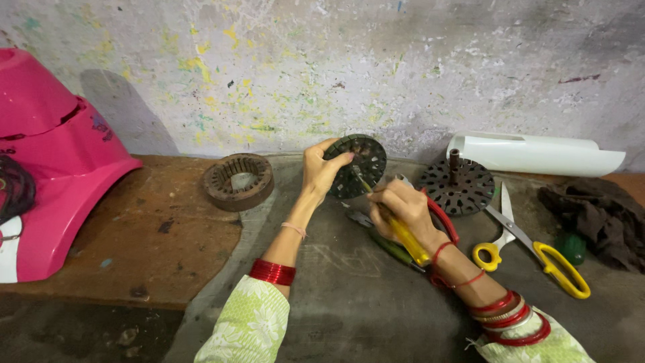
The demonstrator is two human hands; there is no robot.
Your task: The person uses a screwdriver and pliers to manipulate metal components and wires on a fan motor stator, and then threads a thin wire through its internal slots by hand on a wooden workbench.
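Open table [376, 296] lying before the hands; scissors [537, 252], slotted disc [457, 187], dark rag [601, 215] crowding right; ring core [238, 180] blocking left.

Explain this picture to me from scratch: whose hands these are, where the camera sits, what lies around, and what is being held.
There is no machine here: a person works with two bare hands, and the single camera sits on that person's head, looking down.

The left hand holds up a dark round metal disc full of slots. The right hand grips a yellow-handled screwdriver with its tip against the disc.

On the grey work surface lie a second slotted disc with a short shaft, scissors with yellow handles, a dark rag and a rolled white sheet. To the left, a rusty ring-shaped metal part rests on a brown board, beside a pink plastic housing. Behind everything is a paint-speckled wall.
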